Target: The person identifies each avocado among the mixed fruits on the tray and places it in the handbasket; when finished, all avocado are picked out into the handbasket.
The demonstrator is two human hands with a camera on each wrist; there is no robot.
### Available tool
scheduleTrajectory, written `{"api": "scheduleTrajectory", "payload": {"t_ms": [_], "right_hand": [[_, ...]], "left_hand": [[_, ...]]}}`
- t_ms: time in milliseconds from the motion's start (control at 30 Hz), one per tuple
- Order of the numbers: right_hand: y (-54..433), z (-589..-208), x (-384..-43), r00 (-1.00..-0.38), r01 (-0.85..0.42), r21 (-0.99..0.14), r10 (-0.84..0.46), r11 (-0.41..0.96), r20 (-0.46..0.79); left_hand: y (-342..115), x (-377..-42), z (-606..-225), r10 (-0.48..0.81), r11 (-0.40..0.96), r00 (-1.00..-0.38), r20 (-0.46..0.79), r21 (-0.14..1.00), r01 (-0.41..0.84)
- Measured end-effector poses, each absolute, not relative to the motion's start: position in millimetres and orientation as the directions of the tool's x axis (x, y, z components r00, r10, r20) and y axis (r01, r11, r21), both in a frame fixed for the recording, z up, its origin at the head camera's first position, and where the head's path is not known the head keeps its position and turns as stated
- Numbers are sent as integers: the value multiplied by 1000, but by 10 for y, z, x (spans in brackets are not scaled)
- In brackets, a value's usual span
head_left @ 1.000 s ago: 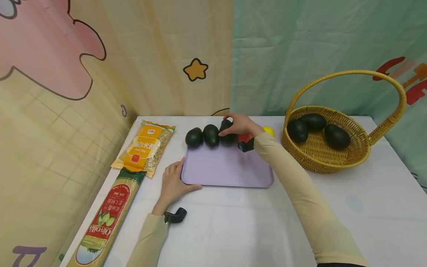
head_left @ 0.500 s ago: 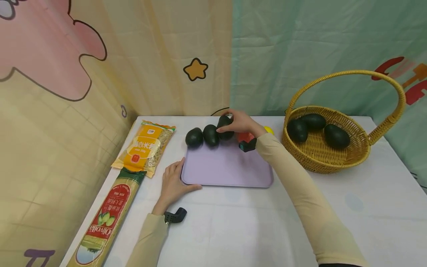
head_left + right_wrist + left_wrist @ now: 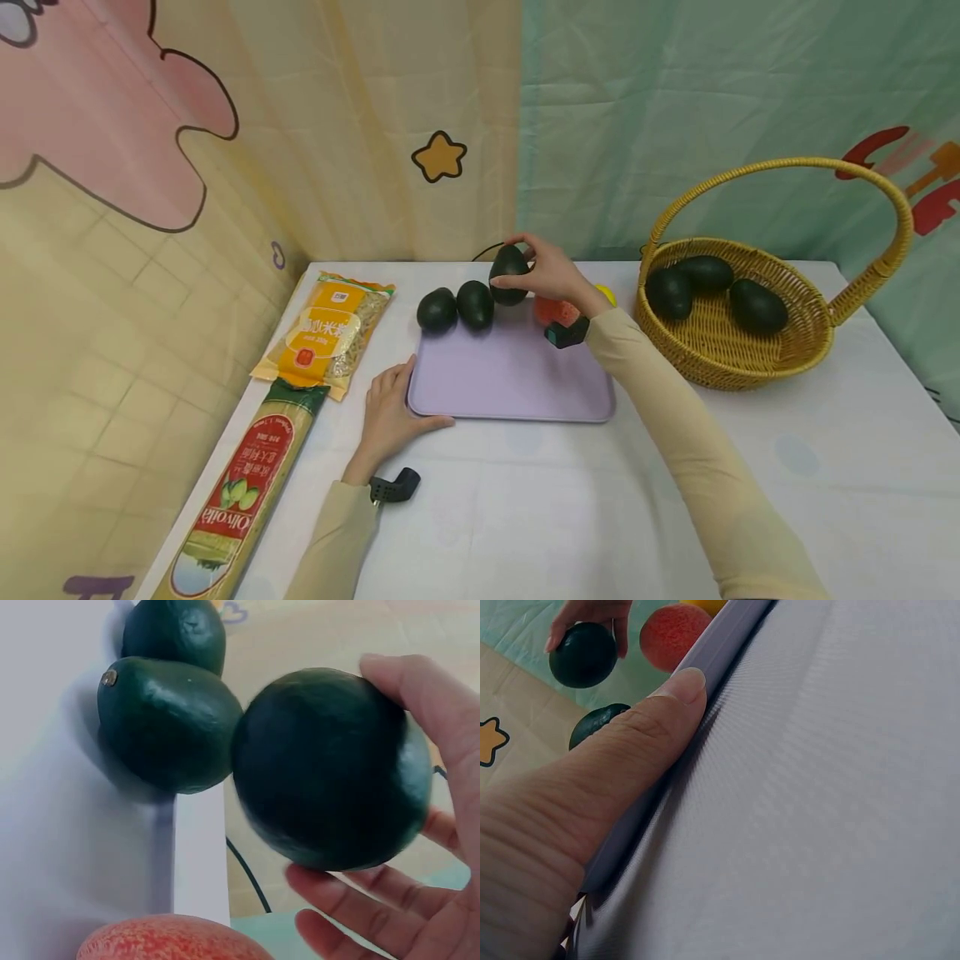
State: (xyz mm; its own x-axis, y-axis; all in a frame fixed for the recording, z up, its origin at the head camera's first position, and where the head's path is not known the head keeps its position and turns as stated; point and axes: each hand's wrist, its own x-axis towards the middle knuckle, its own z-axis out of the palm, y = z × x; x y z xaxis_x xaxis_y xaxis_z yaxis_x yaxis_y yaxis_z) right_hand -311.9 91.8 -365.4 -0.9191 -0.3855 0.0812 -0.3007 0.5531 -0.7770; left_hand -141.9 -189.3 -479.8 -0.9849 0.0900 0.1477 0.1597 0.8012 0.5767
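My right hand (image 3: 551, 271) grips a dark green avocado (image 3: 509, 273) between thumb and fingers, raised above the far edge of the lilac tray (image 3: 510, 387). In the right wrist view the held avocado (image 3: 330, 769) hides part of the fingers. Two more avocados (image 3: 437, 311) (image 3: 476, 305) lie side by side along the tray's far left edge. A red, peach-like fruit (image 3: 553, 310) sits right of them, partly behind my right wrist. My left hand (image 3: 392, 414) rests at the tray's near left corner, its thumb (image 3: 649, 724) extended along the front rim.
A wicker basket (image 3: 738, 375) with a tall handle stands to the right, holding three avocados (image 3: 757, 307). Something yellow (image 3: 605, 293) shows behind my right wrist. At left lie a yellow grain bag (image 3: 322, 329) and a long pasta pack (image 3: 243, 492). Curtains hang behind the white table (image 3: 517, 508).
My right hand has lifted the avocado up from its place beside the other two. More of the red fruit shows now. My left hand has stayed at the tray corner.
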Motion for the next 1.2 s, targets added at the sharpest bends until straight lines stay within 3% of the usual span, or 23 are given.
{"api": "scheduleTrajectory", "payload": {"t_ms": [433, 767, 1200], "right_hand": [[1185, -3561, -2923, -909, -403, -809, -288, 428, 301], [1552, -3310, -2603, -873, -487, -759, -204, 432, 443], [2277, -3054, -2269, -861, -457, -719, -59, 523, 505]], "left_hand": [[-1868, -1420, -4773, 88, 797, -987, 134, 585, 150], [-1878, -1417, -4768, 79, 803, -989, 122, 581, 135], [-1890, -1427, -4776, 82, 802, -991, 109, 583, 131]]}}
